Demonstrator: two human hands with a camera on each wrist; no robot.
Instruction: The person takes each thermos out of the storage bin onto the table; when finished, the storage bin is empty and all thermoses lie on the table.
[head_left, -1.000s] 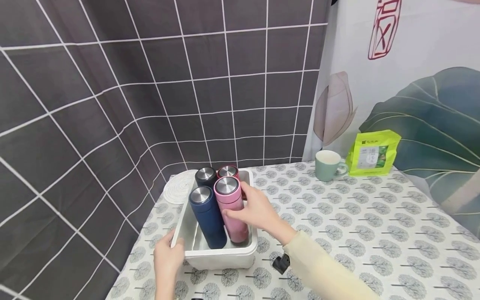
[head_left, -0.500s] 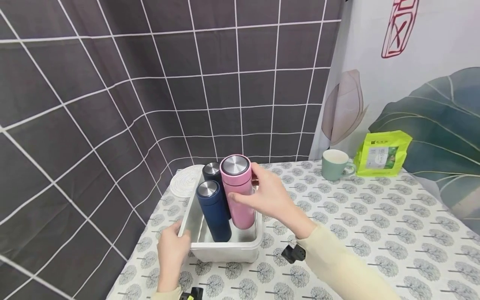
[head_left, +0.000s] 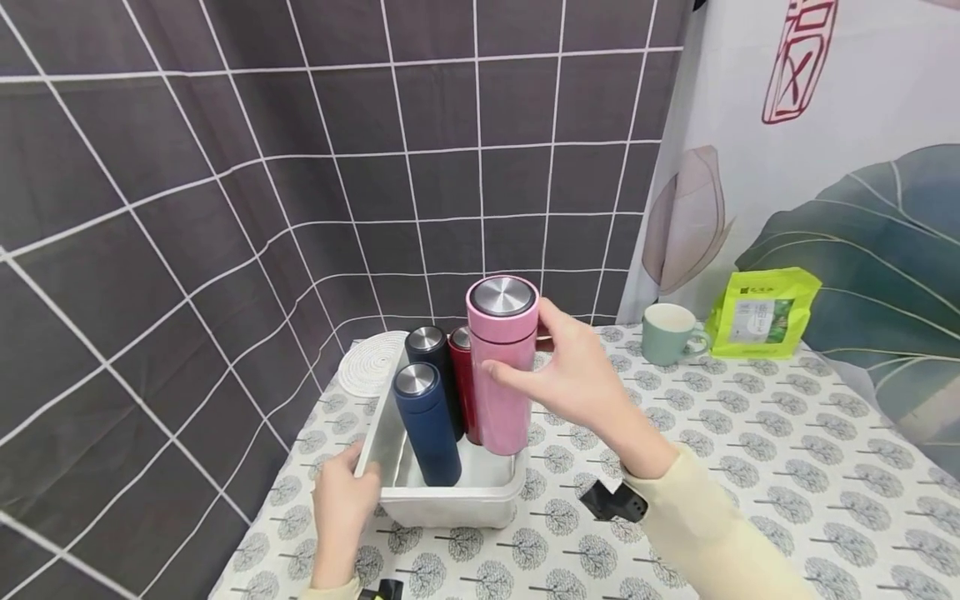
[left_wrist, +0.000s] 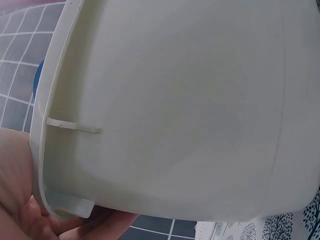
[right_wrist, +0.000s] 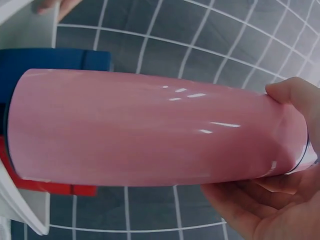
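Observation:
A pink thermos bottle point(head_left: 504, 383) with a silver lid is gripped near its top by my right hand point(head_left: 581, 371), raised over the right side of a white plastic bin point(head_left: 457, 507). In the right wrist view the pink bottle point(right_wrist: 150, 127) spans the picture, thumb above and fingers below it. My left hand point(head_left: 345, 492) grips the bin's left rim; in the left wrist view fingers point(left_wrist: 107, 225) curl under the rim's corner. Inside the bin stand a blue bottle point(head_left: 429, 429), a black bottle point(head_left: 442, 367) and a red bottle point(head_left: 467, 387), partly hidden by the pink one.
A round white woven mat point(head_left: 370, 364) lies behind the bin, to the left. Toward the back right stand a green mug point(head_left: 667, 335) and a lime-green packet point(head_left: 765, 312). A tree-print cloth point(head_left: 660, 533) covers the table; a dark gridded curtain point(head_left: 420, 192) hangs behind.
My right hand has lifted the pink bottle up and moved it right, uncovering the red bottle's side. My left hand stays on the bin's rim.

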